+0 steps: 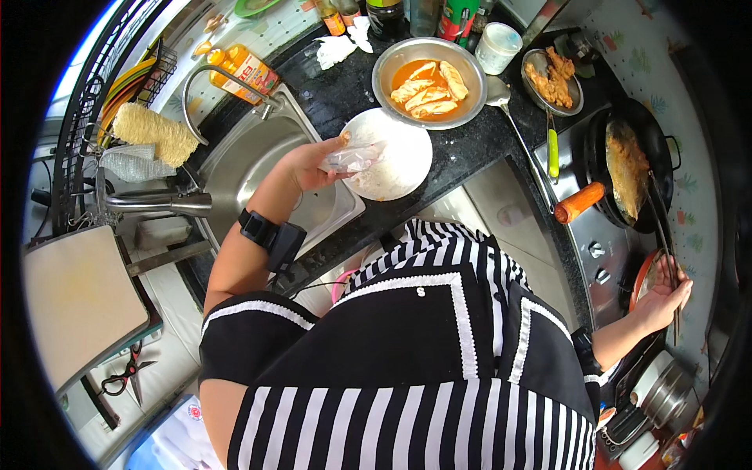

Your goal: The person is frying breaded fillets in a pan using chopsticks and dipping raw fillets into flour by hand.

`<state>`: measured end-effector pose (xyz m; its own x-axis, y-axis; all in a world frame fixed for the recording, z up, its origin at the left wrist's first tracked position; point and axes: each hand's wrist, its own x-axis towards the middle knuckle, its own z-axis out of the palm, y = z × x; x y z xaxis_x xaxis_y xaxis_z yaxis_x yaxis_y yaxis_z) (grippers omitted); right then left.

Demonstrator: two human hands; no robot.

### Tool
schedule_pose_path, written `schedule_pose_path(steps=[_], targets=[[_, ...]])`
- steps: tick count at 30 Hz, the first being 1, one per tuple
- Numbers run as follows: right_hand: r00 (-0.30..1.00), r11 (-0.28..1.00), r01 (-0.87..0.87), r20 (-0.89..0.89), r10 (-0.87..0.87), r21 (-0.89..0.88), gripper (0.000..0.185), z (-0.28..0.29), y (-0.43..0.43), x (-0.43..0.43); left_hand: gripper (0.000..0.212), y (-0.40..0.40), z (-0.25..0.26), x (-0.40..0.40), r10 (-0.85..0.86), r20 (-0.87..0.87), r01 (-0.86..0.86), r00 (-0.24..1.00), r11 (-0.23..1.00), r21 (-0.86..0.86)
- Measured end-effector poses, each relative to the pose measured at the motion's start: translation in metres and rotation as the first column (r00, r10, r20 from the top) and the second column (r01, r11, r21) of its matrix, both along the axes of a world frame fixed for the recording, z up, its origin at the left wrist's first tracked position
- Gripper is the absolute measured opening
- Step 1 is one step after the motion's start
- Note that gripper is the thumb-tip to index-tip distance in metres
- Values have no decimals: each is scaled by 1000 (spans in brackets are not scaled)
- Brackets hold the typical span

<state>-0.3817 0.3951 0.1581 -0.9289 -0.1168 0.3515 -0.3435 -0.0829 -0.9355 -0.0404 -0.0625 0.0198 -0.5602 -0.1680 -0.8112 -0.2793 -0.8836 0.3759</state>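
Note:
My left hand (314,164) holds a crumpled clear plastic bag (352,157) above a white plate (405,164) coated with white powder. Behind the plate, a steel bowl (382,97) contains several pale meat strips (432,97) in orange liquid. At the right, my right hand (664,294) grips long dark chopsticks (662,226), whose tips reach into a black wok (661,170) with frying food (627,167) and oil. Fried pieces (552,76) fill a strainer with a green handle (553,155), set over a small metal bowl.
A steel sink (252,170) with a faucet lies at the left. A metal spatula (523,138) rests between bowl and stove. The wok's wooden handle (578,202) points towards me. Bottles and a white tub (498,50) stand behind; scissors (128,375) lie lower left.

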Motion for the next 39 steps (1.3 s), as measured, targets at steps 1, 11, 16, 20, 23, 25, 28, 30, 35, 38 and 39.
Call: schedule_pose_path(steps=[1, 11, 16, 20, 23, 25, 28, 30, 35, 38, 39], targets=[[1000, 1000, -11, -7, 11, -4, 28, 0, 0, -1, 39, -3, -8, 5, 6, -3, -6, 1000, 1000, -2], [993, 994, 69, -102, -61, 79, 31, 16, -15, -10, 66, 29, -19, 13, -87, -18, 58, 996, 789, -612], [992, 995, -48, -112, 58, 82, 30, 15, -21, -23, 60, 57, -27, 17, 9, -167, -146, 986, 537, -831], [972, 982, -179, -142, 186, 59, 28, 15, -27, -47, 59, 86, -38, 17, 92, -348, -353, 933, 415, -839], [953, 966, -253, -157, 258, 50, 29, 20, -34, -74, 58, 118, -40, 13, 211, -563, -601, 799, 253, -758], [908, 929, -366, -195, 369, 56, 30, 23, -38, -87, 57, 143, -27, 14, 297, -637, -697, 711, 180, -694], [836, 872, -486, -259, 483, 54, 33, 22, -49, -95, 58, 179, -33, 33, 443, -679, -704, 585, -137, -696], [768, 798, -603, -259, 586, 15, 34, 20, -63, -91, 62, 211, -38, 50, 566, -655, -627, 500, -285, -725], [517, 498, -856, -254, 817, -140, 36, 5, -114, -40, 68, 302, -97, 107, 786, -431, -280, 443, -335, -899], [342, 317, -939, -234, 910, -136, 36, -14, -139, 15, 65, 351, -157, 130, 896, -293, -312, 334, -188, -931], [231, 200, -968, -228, 946, -151, 36, -21, -147, 37, 65, 366, -177, 136, 931, -221, -285, 290, -136, -949]])
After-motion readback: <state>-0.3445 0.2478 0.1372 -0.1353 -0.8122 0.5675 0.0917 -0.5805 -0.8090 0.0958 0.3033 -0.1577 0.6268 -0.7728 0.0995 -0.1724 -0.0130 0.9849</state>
